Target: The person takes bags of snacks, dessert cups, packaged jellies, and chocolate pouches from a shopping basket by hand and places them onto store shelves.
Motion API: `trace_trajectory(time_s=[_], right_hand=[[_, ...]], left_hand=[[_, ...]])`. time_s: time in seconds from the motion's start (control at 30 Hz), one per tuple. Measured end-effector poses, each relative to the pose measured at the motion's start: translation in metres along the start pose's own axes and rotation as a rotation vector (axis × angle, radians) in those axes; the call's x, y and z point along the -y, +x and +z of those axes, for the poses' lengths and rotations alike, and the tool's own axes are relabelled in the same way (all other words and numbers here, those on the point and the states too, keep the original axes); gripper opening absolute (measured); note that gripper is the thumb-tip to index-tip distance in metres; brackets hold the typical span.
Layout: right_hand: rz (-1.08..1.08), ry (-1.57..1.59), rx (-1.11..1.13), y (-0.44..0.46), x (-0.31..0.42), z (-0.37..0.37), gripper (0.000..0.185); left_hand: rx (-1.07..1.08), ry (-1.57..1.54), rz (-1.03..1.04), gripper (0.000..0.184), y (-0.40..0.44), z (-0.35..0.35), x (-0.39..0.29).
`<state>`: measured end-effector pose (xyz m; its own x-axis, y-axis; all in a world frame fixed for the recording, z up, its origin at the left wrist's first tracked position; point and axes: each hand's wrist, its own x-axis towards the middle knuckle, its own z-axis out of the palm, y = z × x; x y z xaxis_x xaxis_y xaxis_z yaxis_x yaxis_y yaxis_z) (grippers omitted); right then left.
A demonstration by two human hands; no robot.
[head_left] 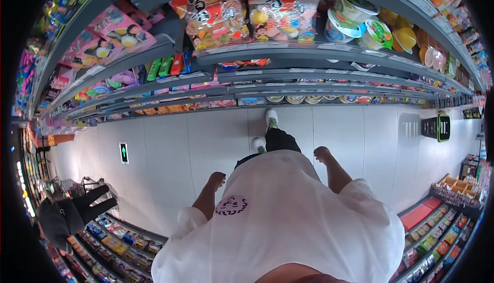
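Note:
My left hand (216,180) hangs beside my white shirt (293,206), its fingers curled in and nothing visible in them. On the other side, my right hand (322,154) is held a little out from my body, also loosely closed with no object showing. Neither hand touches anything. Below them is the pale tiled floor (339,128), where my two white shoes (271,116) stand apart, one nearer the shelves. The closest goods in front are bagged sweets (218,18) and cups on a grey shelf (257,50).
Stocked shelves run across the front. A black basket with a green rim (443,127) stands on the floor at right. At lower left, a person in dark clothes (72,216) is beside a cart (95,182). A green arrow sign (124,152) marks the floor.

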<state>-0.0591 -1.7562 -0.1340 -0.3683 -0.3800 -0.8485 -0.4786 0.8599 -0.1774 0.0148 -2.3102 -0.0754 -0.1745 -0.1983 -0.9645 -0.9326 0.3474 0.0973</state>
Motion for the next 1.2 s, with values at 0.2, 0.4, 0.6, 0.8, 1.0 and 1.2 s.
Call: trace_trajectory(time_s=[0.2,0.4,0.6,0.8,1.0,1.2], right_hand=[[0.152,1.023,-0.25,0.011,-0.04,0.094,0.012],[-0.065,0.862,-0.902,-0.007,-0.045,0.031,0.022],[0.109,1.573,-0.813,-0.116,-0.048,-0.043,0.021],[0.233,1.084,-0.88,-0.163,-0.126,0.106,0.02],[0.615,1.06,-0.336,-0.225,-0.18,0.336,0.017],[0.971,1.688,-0.539,-0.289,-0.146,0.437,0.011]], left_hand=[[0.042,0.018,0.131,0.018,-0.002,0.005,-0.022],[-0.019,0.055,0.576,0.02,-0.009,0.053,-0.151],[-0.024,0.315,0.707,0.029,-0.073,0.149,-0.26],[0.188,0.283,0.615,0.026,-0.111,0.288,-0.297],[0.203,0.241,0.609,0.022,-0.126,0.381,-0.3],[0.176,0.484,0.483,0.02,-0.133,0.425,-0.333]])
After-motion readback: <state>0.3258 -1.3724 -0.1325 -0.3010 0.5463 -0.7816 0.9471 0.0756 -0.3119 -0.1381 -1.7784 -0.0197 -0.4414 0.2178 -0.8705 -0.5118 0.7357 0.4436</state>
